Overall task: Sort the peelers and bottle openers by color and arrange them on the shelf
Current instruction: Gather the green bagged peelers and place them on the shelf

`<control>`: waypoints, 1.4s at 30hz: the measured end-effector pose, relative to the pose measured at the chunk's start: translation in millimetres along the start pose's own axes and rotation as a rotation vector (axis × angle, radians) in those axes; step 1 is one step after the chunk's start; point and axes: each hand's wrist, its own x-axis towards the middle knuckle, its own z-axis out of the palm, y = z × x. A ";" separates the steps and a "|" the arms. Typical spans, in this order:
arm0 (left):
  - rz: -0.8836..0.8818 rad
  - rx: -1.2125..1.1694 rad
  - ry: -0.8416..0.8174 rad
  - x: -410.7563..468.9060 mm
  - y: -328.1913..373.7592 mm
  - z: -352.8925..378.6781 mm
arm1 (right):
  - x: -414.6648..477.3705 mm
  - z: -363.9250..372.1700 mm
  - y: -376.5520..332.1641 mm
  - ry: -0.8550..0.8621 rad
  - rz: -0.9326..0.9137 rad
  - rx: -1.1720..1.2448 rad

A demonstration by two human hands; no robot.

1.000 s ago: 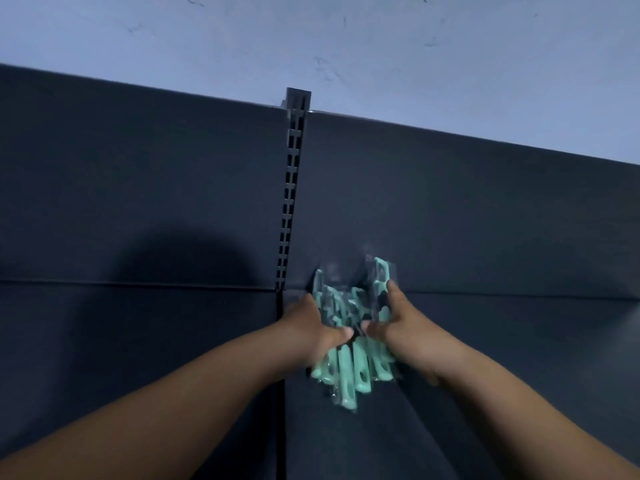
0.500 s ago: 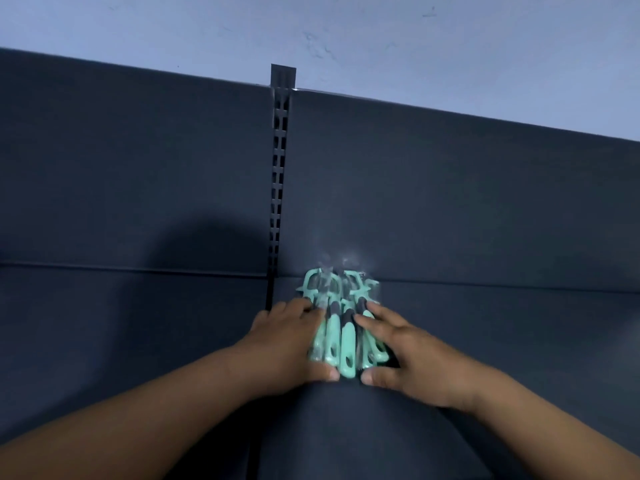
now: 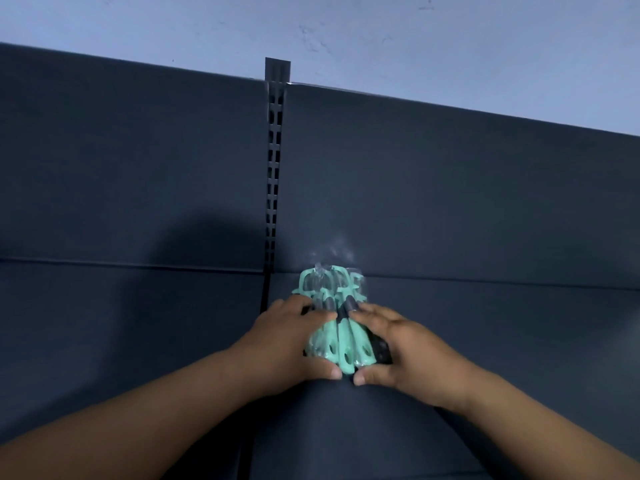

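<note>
- A bundle of mint-green peelers (image 3: 341,351) lay on the dark shelf (image 3: 502,341), just right of the slotted post (image 3: 274,168), with the heads pointing at the back panel (image 3: 450,188) and the handles toward the person.
- Clear wrap (image 3: 334,263) glinted over the heads, which reached the seam where shelf met panel.
- The peelers showed dark grey necks between the green heads and green handles; how many lay in the bundle could not be told.
- The left hand (image 3: 287,341) rested on the bundle's left side, fingers laid fairly flat across the necks and the thumb (image 3: 329,371) pressed against the near handle ends, holding nothing closed in its grasp.
- The right hand (image 3: 398,348) mirrored it on the right side, fingers spread flat over the necks and its thumb (image 3: 367,376) at the near ends, the two thumbs almost touching.
- A black piece (image 3: 381,353) showed under the right fingers beside the green handles; what it was could not be told.
- Both bare forearms reached in from the lower corners.
- A rounded shadow (image 3: 207,251) fell on the panel left of the post.
- A pale blue wall (image 3: 346,29) rose above the panel's top edge.
</note>
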 end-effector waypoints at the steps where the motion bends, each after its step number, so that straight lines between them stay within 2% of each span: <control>1: 0.006 0.011 0.023 -0.3 1.9 1.3 | -0.2 0.0 -0.1 0.016 0.011 0.002; 4: -0.010 0.012 0.017 -0.1 3.6 1.6 | 0.2 0.6 6.1 -0.016 0.048 0.075; 9: -0.063 -0.127 -0.138 -4.5 -2.8 -11.5 | -0.6 0.2 15.0 -0.096 0.042 0.062; 21: -0.056 -0.076 -0.075 -7.4 -7.0 -20.4 | 6.3 -22.7 -11.1 -0.060 0.078 0.012; 26: -0.076 0.031 0.070 -29.6 -23.0 -45.2 | 20.9 -24.1 -64.1 0.109 -0.083 -0.136; 32: -0.171 0.310 0.209 -86.3 -69.2 -82.7 | 53.8 -4.0 -137.3 0.142 -0.201 -0.332; 42: -0.403 0.484 0.381 -254.7 -179.5 -152.6 | 113.2 59.2 -306.1 0.120 -0.446 -0.365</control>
